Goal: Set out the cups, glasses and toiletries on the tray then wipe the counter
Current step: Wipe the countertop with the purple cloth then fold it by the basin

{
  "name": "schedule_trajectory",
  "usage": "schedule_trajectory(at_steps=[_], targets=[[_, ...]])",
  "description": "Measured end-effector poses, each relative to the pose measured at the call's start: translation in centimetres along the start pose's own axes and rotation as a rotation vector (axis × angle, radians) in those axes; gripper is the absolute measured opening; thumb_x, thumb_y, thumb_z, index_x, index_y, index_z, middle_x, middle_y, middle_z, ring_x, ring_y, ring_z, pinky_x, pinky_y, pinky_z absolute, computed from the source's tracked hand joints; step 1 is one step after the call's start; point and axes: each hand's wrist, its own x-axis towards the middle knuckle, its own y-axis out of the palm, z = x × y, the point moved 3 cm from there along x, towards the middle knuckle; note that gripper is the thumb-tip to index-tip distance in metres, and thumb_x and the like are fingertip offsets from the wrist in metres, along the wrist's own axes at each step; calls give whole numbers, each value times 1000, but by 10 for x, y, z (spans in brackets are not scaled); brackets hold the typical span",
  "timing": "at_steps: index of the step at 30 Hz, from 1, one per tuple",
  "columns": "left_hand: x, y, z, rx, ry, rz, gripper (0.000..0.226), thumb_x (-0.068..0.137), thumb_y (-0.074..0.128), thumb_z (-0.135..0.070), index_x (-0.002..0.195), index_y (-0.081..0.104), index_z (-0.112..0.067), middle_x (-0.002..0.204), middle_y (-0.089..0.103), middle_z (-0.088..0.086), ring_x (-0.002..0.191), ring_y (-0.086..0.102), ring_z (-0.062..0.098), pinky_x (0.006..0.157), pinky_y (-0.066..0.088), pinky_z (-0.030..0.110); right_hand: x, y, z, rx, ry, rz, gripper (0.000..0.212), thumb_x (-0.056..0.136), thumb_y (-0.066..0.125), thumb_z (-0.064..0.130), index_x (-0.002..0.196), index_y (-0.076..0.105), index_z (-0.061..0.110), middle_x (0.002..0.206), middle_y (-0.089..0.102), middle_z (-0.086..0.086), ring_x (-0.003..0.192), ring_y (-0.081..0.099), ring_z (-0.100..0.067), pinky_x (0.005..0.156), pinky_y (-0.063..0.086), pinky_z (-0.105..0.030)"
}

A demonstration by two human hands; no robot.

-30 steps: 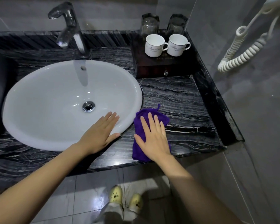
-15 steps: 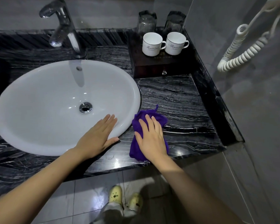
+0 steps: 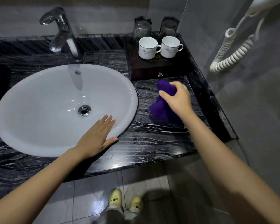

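Note:
My right hand [image 3: 178, 99] grips a bunched purple cloth [image 3: 162, 107] on the black marble counter [image 3: 152, 143], just in front of the dark wooden tray [image 3: 145, 68]. Two white cups [image 3: 148, 48] [image 3: 170, 46] stand side by side on the tray, with two upturned glasses [image 3: 142, 28] [image 3: 169, 26] behind them. My left hand [image 3: 98, 136] lies flat, fingers spread, on the front right rim of the white sink [image 3: 39, 143], holding nothing.
A chrome tap [image 3: 63, 33] rises behind the sink. A white coiled cord [image 3: 229, 52] hangs on the right wall beside the counter's raised edge. Tiled floor and my yellow shoes [image 3: 124, 201] show below the counter's front edge.
My right hand was flat on the cloth near the counter's front edge; it has bunched the cloth up and moved it back toward the tray. My left hand stays on the sink rim.

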Motion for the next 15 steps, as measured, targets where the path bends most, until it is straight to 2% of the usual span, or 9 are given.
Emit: schedule_trajectory(at_steps=[3, 5, 7, 10, 12, 14, 15], targets=[[1, 0, -1, -4, -10, 8, 100, 71, -9, -78, 148, 6, -16, 150, -8, -7, 141, -12, 9, 113, -12, 20, -7, 3, -2, -73, -66, -66, 40, 76, 70, 28, 111, 55, 15, 119, 51, -9, 113, 47, -27, 96, 39, -36], [1, 0, -1, -21, -17, 19, 101, 69, -9, -80, 148, 4, -17, 149, -10, -8, 140, -14, 7, 114, -9, 22, -26, 15, -17, -179, -81, -3, 42, 78, 69, 31, 113, 53, 14, 119, 50, -9, 113, 45, -28, 94, 38, -39], [2, -1, -1, -44, -15, 25, 102, 68, -9, -81, 148, 4, -18, 150, -10, -9, 140, -14, 6, 114, -8, 23, -51, 27, -35, -355, -98, 114, 45, 80, 64, 45, 110, 51, 14, 115, 50, -8, 109, 46, -27, 90, 39, -39], [2, -2, -2, -68, -4, 14, 102, 69, -8, -81, 148, 6, -17, 151, -6, -9, 140, -12, 5, 114, -6, 23, -68, 34, -49, -600, -262, 128, 57, 78, 46, 66, 102, 50, 15, 114, 48, -5, 107, 43, -25, 95, 36, -39], [1, -2, -3, -62, -3, 10, 102, 69, -10, -80, 148, 6, -17, 151, -6, -9, 140, -12, 5, 114, -6, 22, -61, 34, -49, -563, -320, 116, 59, 82, 36, 65, 104, 50, 12, 125, 45, -10, 120, 39, -29, 110, 27, -44], [1, -2, -3, -68, -10, 13, 102, 70, -10, -80, 148, 6, -17, 151, -6, -9, 140, -12, 5, 115, -5, 22, -51, 38, -49, -465, -312, 168, 55, 89, 39, 55, 122, 44, 12, 145, 31, -14, 138, 23, -30, 118, 13, -47], [1, -2, -3, -68, -16, 12, 101, 70, -10, -80, 148, 6, -17, 151, -6, -9, 140, -12, 4, 115, -5, 22, -48, 43, -51, -429, -278, 212, 56, 91, 40, 51, 134, 36, 15, 153, 20, -12, 143, 15, -28, 119, 9, -45]])
